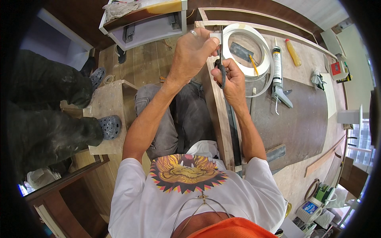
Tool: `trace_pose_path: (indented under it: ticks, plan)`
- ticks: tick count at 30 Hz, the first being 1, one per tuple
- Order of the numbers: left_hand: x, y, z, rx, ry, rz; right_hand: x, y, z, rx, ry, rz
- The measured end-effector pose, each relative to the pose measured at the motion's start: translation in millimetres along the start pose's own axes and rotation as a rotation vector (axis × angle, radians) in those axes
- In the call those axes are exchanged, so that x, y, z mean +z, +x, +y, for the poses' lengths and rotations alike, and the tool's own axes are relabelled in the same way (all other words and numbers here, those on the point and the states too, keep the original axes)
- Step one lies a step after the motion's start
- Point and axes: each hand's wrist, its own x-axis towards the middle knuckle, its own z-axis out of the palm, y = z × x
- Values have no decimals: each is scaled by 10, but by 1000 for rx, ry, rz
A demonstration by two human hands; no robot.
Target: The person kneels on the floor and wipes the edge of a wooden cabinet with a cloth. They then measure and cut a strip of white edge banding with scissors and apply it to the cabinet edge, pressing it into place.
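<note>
My left hand pinches the end of a white strip between thumb and fingers. In my right hand is a pair of scissors with dark handles. The blades point away from me and lie right beside the strip; whether they touch it I cannot tell. Just right of the blades, a roll of white edge banding rests on the work surface. A dark flat block and a yellow pencil lie inside its ring.
A caulking gun with a white tube and a yellow-handled tool lie right of the roll. At left, another person's legs stand by a low wooden step. A white drawer unit is at the far left.
</note>
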Motion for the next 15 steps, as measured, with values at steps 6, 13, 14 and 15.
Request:
trace_pose_path:
  ticks: [6,13,14,15]
  plan:
    - [-43,8,-7,-17,-32,-46,-4,13,-95,46,-6,67]
    - [49,-7,36,-34,-144,15,0,321,-165,-236,191,180]
    - [55,-13,33,-32,-143,18,7,356,-196,-277,210,193]
    - [62,-11,28,-29,-144,22,43,402,-303,-319,226,206]
